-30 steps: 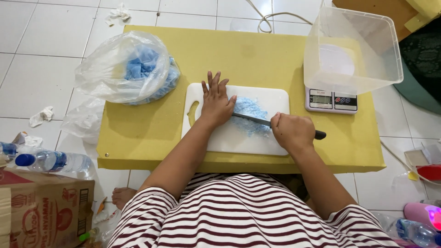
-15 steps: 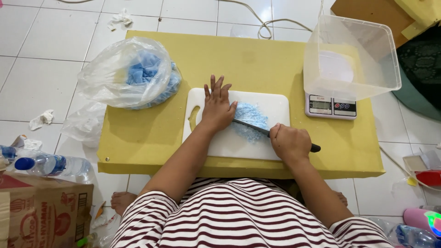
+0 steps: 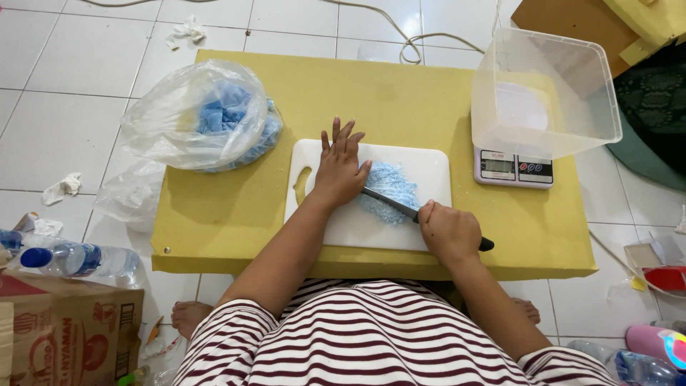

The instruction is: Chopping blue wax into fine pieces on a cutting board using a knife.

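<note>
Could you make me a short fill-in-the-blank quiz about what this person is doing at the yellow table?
1. The right hand grips a ____ by its dark handle.
2. The left hand presses flat, fingers spread, on the white ____.
3. The crumbly pile under the blade is coloured ____.
4. The clear plastic tub stands on a kitchen ____.

Missing words: knife; cutting board; blue; scale
</note>
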